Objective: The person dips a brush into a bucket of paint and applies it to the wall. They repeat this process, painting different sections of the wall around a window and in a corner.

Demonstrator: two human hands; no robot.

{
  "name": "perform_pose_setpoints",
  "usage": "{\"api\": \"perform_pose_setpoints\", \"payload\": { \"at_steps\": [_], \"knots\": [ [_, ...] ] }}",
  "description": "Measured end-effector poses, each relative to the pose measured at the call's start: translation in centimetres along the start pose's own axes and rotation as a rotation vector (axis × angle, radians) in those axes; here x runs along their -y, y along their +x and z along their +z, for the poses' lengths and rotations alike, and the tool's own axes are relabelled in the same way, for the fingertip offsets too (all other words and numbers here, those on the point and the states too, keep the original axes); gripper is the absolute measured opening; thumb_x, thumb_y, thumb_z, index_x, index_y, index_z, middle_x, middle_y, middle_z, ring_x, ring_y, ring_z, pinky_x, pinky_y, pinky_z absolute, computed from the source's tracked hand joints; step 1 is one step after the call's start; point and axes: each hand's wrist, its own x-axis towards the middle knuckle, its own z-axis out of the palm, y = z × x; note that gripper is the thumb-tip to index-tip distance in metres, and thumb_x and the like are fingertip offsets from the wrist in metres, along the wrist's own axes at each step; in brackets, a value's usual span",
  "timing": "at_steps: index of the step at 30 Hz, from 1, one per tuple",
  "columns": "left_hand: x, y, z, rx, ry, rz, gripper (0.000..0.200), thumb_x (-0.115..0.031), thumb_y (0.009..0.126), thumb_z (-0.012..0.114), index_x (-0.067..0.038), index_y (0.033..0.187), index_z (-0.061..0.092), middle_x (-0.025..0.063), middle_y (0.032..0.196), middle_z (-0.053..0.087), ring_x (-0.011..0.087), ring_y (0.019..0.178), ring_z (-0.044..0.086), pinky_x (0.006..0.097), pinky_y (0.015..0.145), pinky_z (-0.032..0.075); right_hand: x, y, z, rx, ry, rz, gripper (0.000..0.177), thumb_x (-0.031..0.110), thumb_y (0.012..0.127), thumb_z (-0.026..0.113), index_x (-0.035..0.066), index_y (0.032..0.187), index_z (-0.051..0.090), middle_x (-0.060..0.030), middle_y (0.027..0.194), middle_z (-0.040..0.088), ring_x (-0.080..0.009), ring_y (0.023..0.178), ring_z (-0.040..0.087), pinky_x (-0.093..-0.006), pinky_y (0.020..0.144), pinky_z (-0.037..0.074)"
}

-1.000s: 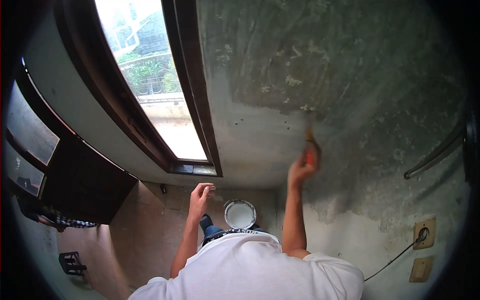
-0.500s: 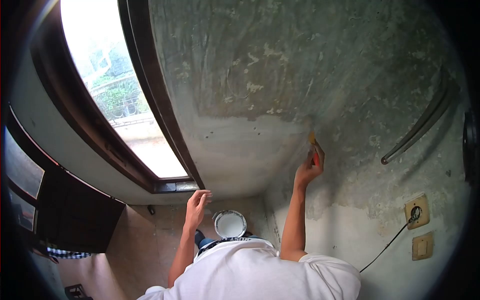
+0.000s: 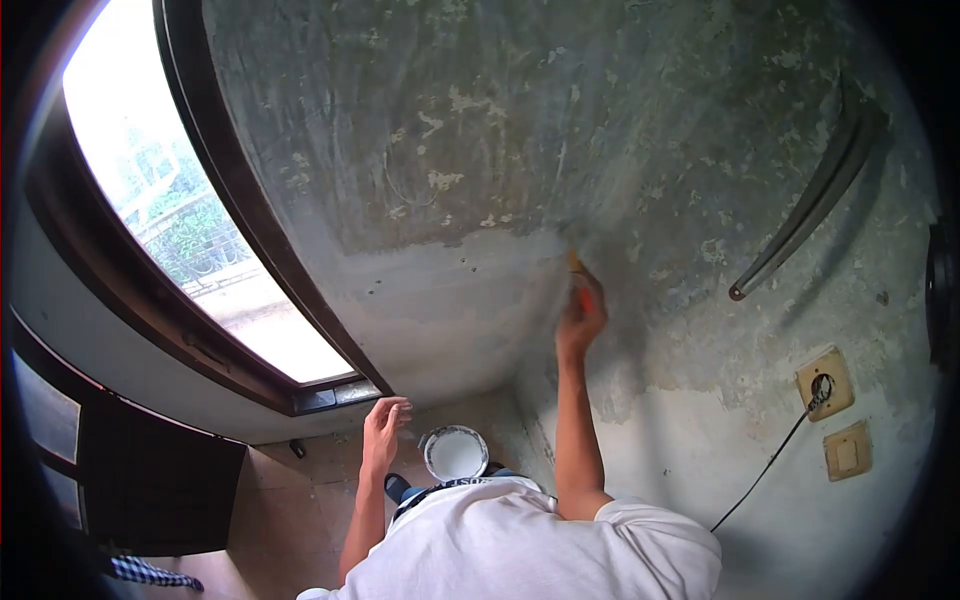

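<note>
Brush (image 3: 574,262): one, in right hand (image 3: 580,318); bucket (image 3: 428,462): one.

Two walls (image 3: 500,320) meeting, window (image 3: 190,230) left, socket (image 3: 842,388) right

The bucket (image 3: 485,455) stands on the floor (image 3: 290,510) near the walls' foot, the left hand (image 3: 384,425) left of it, near the window's lower corner. The right hand (image 3: 583,308) holds a tool (image 3: 574,261) by the walls' meeting edge; to its right, a bar (image 3: 808,217), and below the socket, a switch (image 3: 848,453).

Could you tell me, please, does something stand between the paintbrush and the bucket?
Nothing visible stands between the paintbrush in the right hand and the bucket below. The left hand is to the left of the bucket in the picture, off that path.
</note>
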Motion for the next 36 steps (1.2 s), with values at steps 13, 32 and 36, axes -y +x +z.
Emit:
{"api": "perform_pose_setpoints", "payload": {
  "at_steps": [13, 32, 36],
  "knots": [
    [0.3, 1.0, 2.6, 0.106, 0.028, -0.016, 0.027, -0.023, 0.117, 0.058, -0.002, 0.128, 0.071, 0.0102, 0.118, 0.079, 0.0186, 0.101, 0.075, 0.0328, 0.092, 0.057, -0.2, 0.2, -1.0, 0.124, 0.130, 0.251, 0.022, 0.000, 0.110, 0.063, -0.003, 0.128, 0.075, -0.0137, 0.131, 0.077, -0.0228, 0.116, 0.074, -0.0335, 0.099, 0.058],
    [-0.4, 1.2, 3.0, 0.098, -0.003, 0.001, 0.027, -0.021, 0.117, 0.057, 0.000, 0.126, 0.071, 0.0109, 0.117, 0.078, 0.0191, 0.102, 0.075, 0.0343, 0.094, 0.058, 5.8, -1.1, 3.3, -0.007, 0.017, 0.048, 0.021, 0.000, 0.106, 0.068, -0.001, 0.126, 0.076, -0.0155, 0.124, 0.078, -0.0258, 0.112, 0.075, -0.0358, 0.097, 0.058],
    [0.2, 1.4, 2.5, 0.122, 0.029, -0.013, 0.027, -0.021, 0.117, 0.057, -0.001, 0.126, 0.071, 0.0107, 0.118, 0.078, 0.0191, 0.101, 0.075, 0.0340, 0.094, 0.058, 7.9, -3.3, 3.4, 0.145, 0.158, 0.036, 0.023, -0.004, 0.103, 0.071, -0.001, 0.125, 0.076, -0.0138, 0.123, 0.078, -0.0267, 0.110, 0.076, -0.0373, 0.092, 0.059]
  ]
}}
